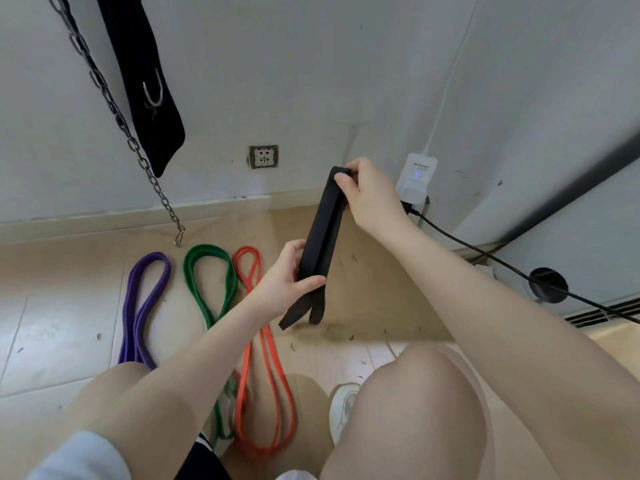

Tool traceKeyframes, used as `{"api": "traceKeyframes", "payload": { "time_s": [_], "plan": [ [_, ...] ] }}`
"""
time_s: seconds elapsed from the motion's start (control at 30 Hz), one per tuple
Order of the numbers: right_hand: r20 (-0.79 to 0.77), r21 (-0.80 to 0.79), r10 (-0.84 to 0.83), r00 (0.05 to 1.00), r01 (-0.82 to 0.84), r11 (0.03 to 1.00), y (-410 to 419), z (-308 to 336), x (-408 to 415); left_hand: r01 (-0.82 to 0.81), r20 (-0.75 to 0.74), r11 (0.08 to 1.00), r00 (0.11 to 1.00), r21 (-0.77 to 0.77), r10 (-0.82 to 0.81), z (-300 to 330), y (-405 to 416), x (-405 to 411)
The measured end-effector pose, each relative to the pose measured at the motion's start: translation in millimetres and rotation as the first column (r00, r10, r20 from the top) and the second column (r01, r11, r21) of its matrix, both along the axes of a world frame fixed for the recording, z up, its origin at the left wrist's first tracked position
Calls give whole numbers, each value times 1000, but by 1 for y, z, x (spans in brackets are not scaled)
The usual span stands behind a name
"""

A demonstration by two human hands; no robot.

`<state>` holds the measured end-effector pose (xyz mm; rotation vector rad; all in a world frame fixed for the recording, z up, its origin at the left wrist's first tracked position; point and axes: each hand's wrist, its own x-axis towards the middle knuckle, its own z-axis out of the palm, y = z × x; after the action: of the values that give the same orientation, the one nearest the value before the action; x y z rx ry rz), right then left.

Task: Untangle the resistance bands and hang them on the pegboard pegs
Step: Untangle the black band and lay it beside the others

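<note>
I hold a wide black resistance band (320, 237), folded flat, between both hands above the floor. My right hand (370, 195) pinches its upper folded end. My left hand (287, 275) grips it lower down, and its two loose ends hang just below. Three bands lie stretched out side by side on the floor: a purple band (145, 306) at the left, a green band (207, 289) in the middle and an orange band (266, 358) at the right. No pegboard is in view.
A metal chain with a clip (114, 109) and a black padded strap (145, 81) hang down the wall at the upper left. A wall socket (264, 156) sits low on the wall. A white adapter (415, 178) with a black cable (502, 265) is plugged in at the right.
</note>
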<state>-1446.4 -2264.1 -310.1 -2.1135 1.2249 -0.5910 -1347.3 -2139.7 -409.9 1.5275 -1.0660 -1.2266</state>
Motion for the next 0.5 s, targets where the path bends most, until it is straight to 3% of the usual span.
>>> {"api": "traceKeyframes", "payload": {
  "time_s": [0.1,0.27,0.37,0.5],
  "plan": [
    [-30,4,-60,998,60,998,-8,-22,-3,38,55,998,998,53,-41,-3,10,-6],
    [-173,64,-9,985,20,998,-20,-61,10,13,-66,993,998,114,-5,-18,24,-9],
    [-245,141,45,968,-10,990,-33,-105,30,-24,-166,966,984,257,69,-48,18,-2],
    [-372,275,150,916,-45,960,-48,-197,56,-89,-181,882,964,462,192,-125,2,3]
  ]
}}
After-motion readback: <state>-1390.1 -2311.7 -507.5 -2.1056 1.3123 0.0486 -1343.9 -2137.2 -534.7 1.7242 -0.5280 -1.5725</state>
